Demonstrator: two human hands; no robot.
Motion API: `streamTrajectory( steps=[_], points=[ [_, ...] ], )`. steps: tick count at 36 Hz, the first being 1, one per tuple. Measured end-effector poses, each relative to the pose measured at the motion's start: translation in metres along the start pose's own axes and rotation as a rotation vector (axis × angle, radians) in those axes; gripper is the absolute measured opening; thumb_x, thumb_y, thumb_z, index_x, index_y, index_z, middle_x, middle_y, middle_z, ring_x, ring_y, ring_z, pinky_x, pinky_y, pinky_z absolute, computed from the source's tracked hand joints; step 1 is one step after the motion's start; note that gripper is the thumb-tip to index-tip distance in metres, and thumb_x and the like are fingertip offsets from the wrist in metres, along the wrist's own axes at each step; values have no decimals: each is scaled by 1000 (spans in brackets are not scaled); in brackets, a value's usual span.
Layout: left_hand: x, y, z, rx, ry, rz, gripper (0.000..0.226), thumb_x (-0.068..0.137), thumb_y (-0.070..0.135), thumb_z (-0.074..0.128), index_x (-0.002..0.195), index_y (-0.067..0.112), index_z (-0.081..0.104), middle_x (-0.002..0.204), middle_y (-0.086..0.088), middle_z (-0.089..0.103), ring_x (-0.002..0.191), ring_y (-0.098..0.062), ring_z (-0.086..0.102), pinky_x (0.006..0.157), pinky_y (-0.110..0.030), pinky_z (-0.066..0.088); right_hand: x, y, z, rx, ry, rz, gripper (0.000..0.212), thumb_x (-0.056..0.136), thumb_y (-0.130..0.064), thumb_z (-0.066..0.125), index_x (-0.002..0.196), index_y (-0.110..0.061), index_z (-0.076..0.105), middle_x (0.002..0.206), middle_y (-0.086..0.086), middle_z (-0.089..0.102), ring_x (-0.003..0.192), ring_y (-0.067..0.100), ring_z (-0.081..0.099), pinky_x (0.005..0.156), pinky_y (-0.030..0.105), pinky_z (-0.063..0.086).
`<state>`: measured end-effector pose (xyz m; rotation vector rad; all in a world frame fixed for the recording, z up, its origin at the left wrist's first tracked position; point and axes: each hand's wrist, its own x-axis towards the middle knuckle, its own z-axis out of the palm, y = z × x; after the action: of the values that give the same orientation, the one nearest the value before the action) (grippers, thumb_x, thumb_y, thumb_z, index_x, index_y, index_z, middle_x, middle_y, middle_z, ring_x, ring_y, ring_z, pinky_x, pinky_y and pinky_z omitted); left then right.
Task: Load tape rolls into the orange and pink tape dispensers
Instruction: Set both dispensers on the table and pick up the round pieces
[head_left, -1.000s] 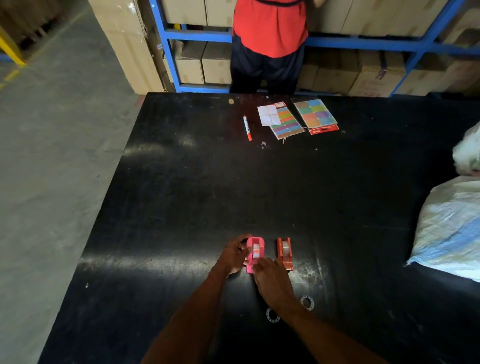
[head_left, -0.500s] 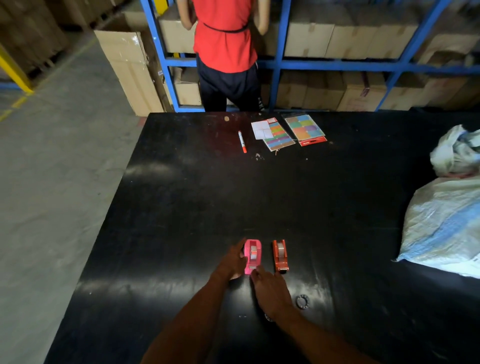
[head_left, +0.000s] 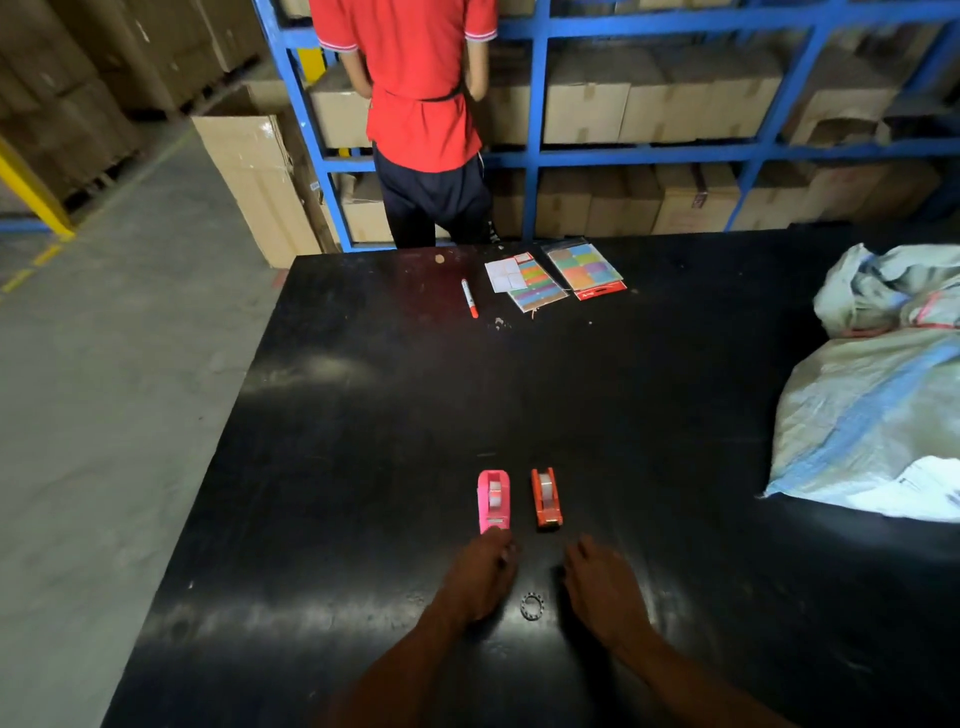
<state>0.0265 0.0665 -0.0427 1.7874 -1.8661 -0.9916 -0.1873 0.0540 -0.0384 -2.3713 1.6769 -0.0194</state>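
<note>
The pink tape dispenser (head_left: 493, 500) and the orange tape dispenser (head_left: 545, 497) stand side by side on the black table (head_left: 363, 415), each with a clear tape roll seated in it. My left hand (head_left: 483, 577) rests on the table just below the pink dispenser, its fingertips at the dispenser's near end. My right hand (head_left: 602, 590) lies flat below and right of the orange dispenser, apart from it and holding nothing. A small ring (head_left: 532, 606) lies between my hands.
At the far edge lie a red marker (head_left: 469, 298) and two packs of coloured sticky notes (head_left: 535, 282) (head_left: 586, 268). A large woven sack (head_left: 872, 395) covers the table's right side. A person in a red shirt (head_left: 421, 104) stands at blue shelving full of cardboard boxes.
Both hands have let go of the pink dispenser and drawn back toward me. The camera view has tilted up, so the table and dispensers sit lower and farther.
</note>
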Motion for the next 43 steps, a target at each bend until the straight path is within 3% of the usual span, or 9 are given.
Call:
streamTrajectory(
  steps=[4, 7, 10, 15, 18, 26, 33, 39, 43],
  points=[
    [-14, 11, 21, 102, -150, 51, 42, 84, 41, 57, 124, 31, 50, 123, 5, 58, 109, -8, 60, 94, -29, 51, -18, 19, -6, 52, -10, 108, 12, 85, -26, 66, 95, -20, 63, 98, 3, 62, 85, 21, 61, 73, 34, 52],
    [-22, 9, 44, 310, -307, 77, 70, 79, 40, 65, 140, 39, 31, 149, 1, 35, 130, -19, 44, 103, -37, 47, -27, 29, -5, 60, -126, 79, 36, 94, -30, 52, 130, -25, 52, 130, 3, 52, 114, 21, 53, 93, 34, 48],
    [-29, 5, 63, 443, -358, 77, 68, 85, 23, 61, 143, 34, 28, 159, -5, 20, 141, -29, 29, 105, -45, 44, -34, 35, 1, 82, -284, 32, 56, 93, -29, 50, 146, -35, 32, 148, 7, 36, 127, 27, 45, 96, 38, 49],
    [-32, 18, 70, 418, -267, 102, 31, 96, 20, 43, 127, 18, 47, 143, -12, 39, 132, -34, 40, 107, -46, 41, -44, 33, 3, 144, -336, 29, 41, 96, -24, 43, 137, -25, 43, 138, 7, 42, 121, 24, 49, 93, 35, 46],
    [-26, 17, 65, 453, -296, 140, 22, 93, 24, 40, 110, 15, 49, 121, -15, 48, 111, -36, 54, 91, -46, 48, -44, 32, 7, 140, -348, -14, 39, 98, -26, 42, 137, -21, 43, 137, 8, 44, 115, 23, 53, 91, 32, 46],
    [-27, -11, 21, 278, -333, 7, 29, 83, 32, 55, 111, 27, 61, 119, -1, 60, 110, -20, 58, 92, -22, 41, -24, 5, -4, 120, -416, -143, 27, 90, -35, 45, 113, -22, 52, 117, 8, 51, 96, 32, 61, 76, 36, 46],
    [-30, -42, -47, 255, -276, -139, 27, 81, 24, 64, 107, 20, 65, 117, -8, 64, 112, -29, 62, 89, -31, 48, 11, -47, -5, 153, -441, -285, 34, 89, -43, 53, 117, -24, 61, 120, 5, 61, 109, 23, 58, 92, 34, 45],
    [-28, -63, -96, 267, -139, -184, 47, 83, 29, 68, 126, 15, 57, 133, -7, 57, 123, -25, 54, 100, -24, 38, 49, -89, -8, 246, -396, -326, 14, 89, -40, 47, 84, -29, 52, 91, -7, 52, 85, 14, 55, 77, 35, 48],
    [-17, -84, -123, 287, -88, -224, 39, 80, 30, 68, 117, 19, 59, 122, -7, 58, 113, -28, 59, 93, -32, 45, 77, -118, -12, 269, -313, -301, 9, 91, -31, 53, 92, -22, 53, 99, -5, 51, 88, 14, 54, 78, 34, 47]
  ],
)
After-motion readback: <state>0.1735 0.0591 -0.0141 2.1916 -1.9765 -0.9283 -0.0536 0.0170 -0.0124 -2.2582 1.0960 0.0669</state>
